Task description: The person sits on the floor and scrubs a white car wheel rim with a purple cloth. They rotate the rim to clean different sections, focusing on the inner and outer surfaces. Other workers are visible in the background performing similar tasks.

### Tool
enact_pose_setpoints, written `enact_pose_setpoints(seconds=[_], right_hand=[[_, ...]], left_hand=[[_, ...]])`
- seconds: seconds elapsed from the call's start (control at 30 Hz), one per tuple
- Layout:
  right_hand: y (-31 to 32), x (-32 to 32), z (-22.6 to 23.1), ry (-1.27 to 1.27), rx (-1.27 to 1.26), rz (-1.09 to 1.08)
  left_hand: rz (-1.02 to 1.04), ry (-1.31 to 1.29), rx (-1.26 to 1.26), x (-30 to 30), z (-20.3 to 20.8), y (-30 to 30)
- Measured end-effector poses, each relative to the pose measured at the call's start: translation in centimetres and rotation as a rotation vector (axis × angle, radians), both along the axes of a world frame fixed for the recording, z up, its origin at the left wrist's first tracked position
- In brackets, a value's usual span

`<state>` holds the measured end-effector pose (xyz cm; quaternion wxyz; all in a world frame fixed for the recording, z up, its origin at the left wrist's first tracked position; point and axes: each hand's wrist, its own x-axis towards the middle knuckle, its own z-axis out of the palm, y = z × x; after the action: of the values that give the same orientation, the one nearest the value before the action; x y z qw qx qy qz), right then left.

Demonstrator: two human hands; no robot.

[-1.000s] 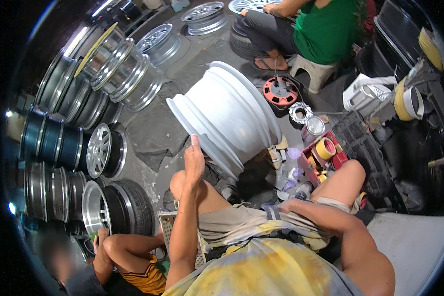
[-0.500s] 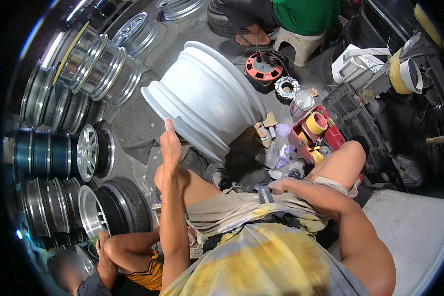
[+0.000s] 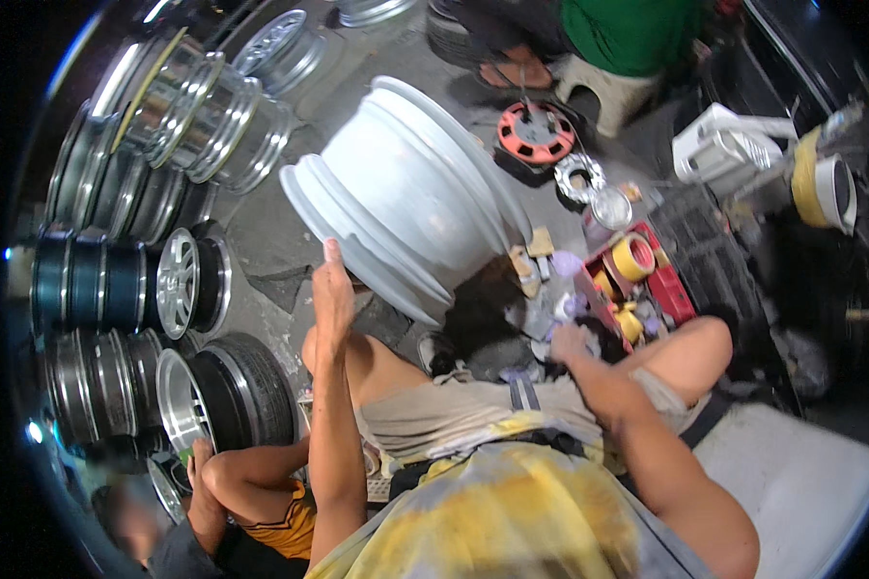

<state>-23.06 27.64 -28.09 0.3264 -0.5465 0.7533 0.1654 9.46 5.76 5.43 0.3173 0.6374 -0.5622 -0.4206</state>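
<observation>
A large pale grey-white wheel rim [image 3: 410, 183] stands tilted in front of my knees. My left hand [image 3: 332, 301] is closed on its near edge, thumb up along the lip and the other fingers hidden behind the metal. My right hand [image 3: 572, 344] is over my right thigh, its fingers smeared by motion. Past that hand lie crumpled purple and white scraps [image 3: 562, 307] and tan sanding pieces [image 3: 526, 272]. Beside them stands a red crate [image 3: 678, 299] holding a yellow tape roll [image 3: 633, 259] and other small items.
Stacked metal rims [image 3: 92, 289] line the left side. A person in orange shorts [image 3: 285, 526] sits at lower left; another in a green shirt [image 3: 628, 34] sits on a stool [image 3: 603, 92]. A red cable reel [image 3: 536, 133], a can [image 3: 608, 214] and a white plastic container [image 3: 724, 145] stand right.
My right hand has moved from my lap forward and right, toward the scraps and the crate. My left hand keeps its hold on the rim. The whole view has shifted slightly.
</observation>
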Motion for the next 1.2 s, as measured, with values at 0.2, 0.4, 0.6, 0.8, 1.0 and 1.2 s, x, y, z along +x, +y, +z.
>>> enact_pose_setpoints(seconds=[0.2,0.4,0.6,0.8,1.0,1.2], right_hand=[[1.2,2.6,-4.0,-0.029,-0.062,0.209],[-2.3,2.5,-0.2,-0.281,-0.046,0.042],[-1.9,0.8,-3.4,-0.410,-0.351,-0.118],[-2.1,1.4,-0.6,-0.431,-0.172,-0.106],[-1.1,0.8,-1.4,-0.327,-0.197,-0.094],[-1.6,-1.0,2.5,0.067,-0.364,-0.258]], left_hand=[[-0.031,-0.203,-0.050,1.4,1.2,0.1],[-0.034,-0.523,-0.189,1.3,2.3,0.9],[-0.121,-0.766,-0.431,-4.0,9.8,-0.8],[-0.406,-0.825,-0.678,-6.6,2.8,-7.9],[-0.591,-0.846,-1.001,-11.2,-0.7,-4.1],[-0.855,-0.343,-0.498,-8.9,5.5,-0.4]])
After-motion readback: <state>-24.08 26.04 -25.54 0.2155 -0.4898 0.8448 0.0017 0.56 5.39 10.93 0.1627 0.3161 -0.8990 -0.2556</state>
